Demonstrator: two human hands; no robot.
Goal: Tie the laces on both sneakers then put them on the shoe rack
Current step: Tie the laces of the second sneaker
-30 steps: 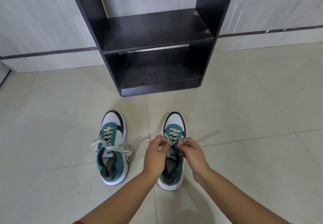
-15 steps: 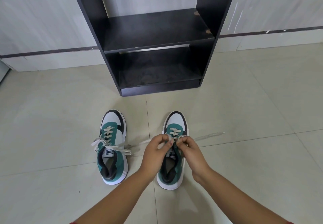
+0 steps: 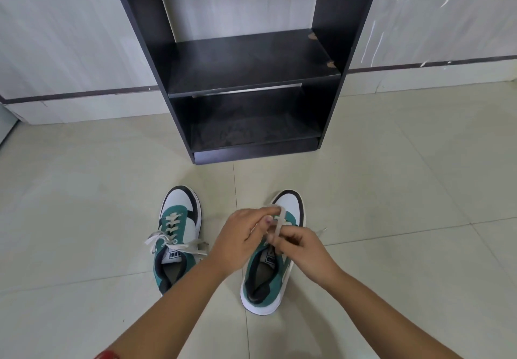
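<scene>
Two green, white and black sneakers stand side by side on the tiled floor, toes toward the rack. The left sneaker (image 3: 179, 235) has a tied bow with lace ends spread to both sides. Over the right sneaker (image 3: 270, 277) my left hand (image 3: 240, 238) and my right hand (image 3: 300, 252) meet, each pinching the cream lace (image 3: 279, 220), which loops up between the fingers. One lace end trails on the floor to the right. The black shoe rack (image 3: 251, 64) stands just beyond the shoes, its shelves bare.
A pale wall with a dark skirting stripe (image 3: 78, 94) runs behind the rack. Light floor tiles (image 3: 405, 190) spread on all sides of the shoes.
My hands have drawn the right sneaker's lace inward and up into a loop; the long end on the right floor is shorter. The camera has tipped up, showing more of the rack.
</scene>
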